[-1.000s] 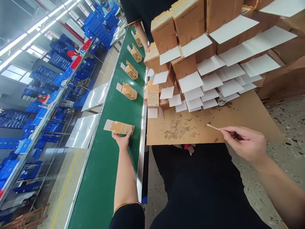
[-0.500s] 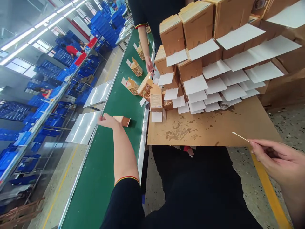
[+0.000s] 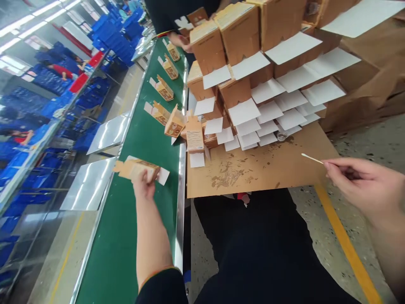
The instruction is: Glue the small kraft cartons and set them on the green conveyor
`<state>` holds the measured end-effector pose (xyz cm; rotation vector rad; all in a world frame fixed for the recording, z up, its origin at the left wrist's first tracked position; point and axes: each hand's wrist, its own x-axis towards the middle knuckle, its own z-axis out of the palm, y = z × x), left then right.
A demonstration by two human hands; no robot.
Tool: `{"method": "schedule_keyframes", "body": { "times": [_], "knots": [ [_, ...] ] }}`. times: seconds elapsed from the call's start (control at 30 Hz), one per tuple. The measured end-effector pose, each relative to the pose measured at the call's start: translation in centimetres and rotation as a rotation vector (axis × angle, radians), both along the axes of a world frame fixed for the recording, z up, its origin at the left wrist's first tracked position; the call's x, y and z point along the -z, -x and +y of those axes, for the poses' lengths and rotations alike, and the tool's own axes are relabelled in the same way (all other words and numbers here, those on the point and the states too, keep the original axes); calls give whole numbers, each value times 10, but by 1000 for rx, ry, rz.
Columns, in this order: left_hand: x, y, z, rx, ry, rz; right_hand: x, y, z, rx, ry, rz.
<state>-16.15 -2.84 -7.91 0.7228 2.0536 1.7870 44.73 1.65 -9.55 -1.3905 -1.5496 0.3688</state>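
Note:
My left hand is closed on a small brown carton with a white flap, holding it just over the green conveyor belt. My right hand pinches a thin wooden stick whose tip points left over the right edge of a brown cardboard work board. A stack of brown cartons with white flaps hanging out stands at the far side of that board.
Several more open cartons lie in a row up the belt. A co-worker's hand holds a carton at the belt's far end. Blue crates fill racks at left. A small round dish sits on the stained board.
My left hand has taken the carton up again and turned it, white flap now to the right. My right hand with the stick has risen slightly and drifted left.

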Motion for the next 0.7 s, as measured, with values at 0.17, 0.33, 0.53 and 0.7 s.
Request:
{"method": "schedule_keyframes", "body": {
  "times": [0.17, 0.33, 0.53, 0.7],
  "knots": [
    [-9, -82, -64, 254, -76, -90, -18, -3, 48, 8, 19, -238],
    [25, -174, -61, 412, 86, -306, -16, 7, 100, -200, 103, -499],
    [57, -198, -34, 381, 1, -425, 2, 19, 138, -276, 211, -576],
    [72, -204, -27, 220, -32, -347, 1, 21, 108, -226, 127, -449]
  ]
}}
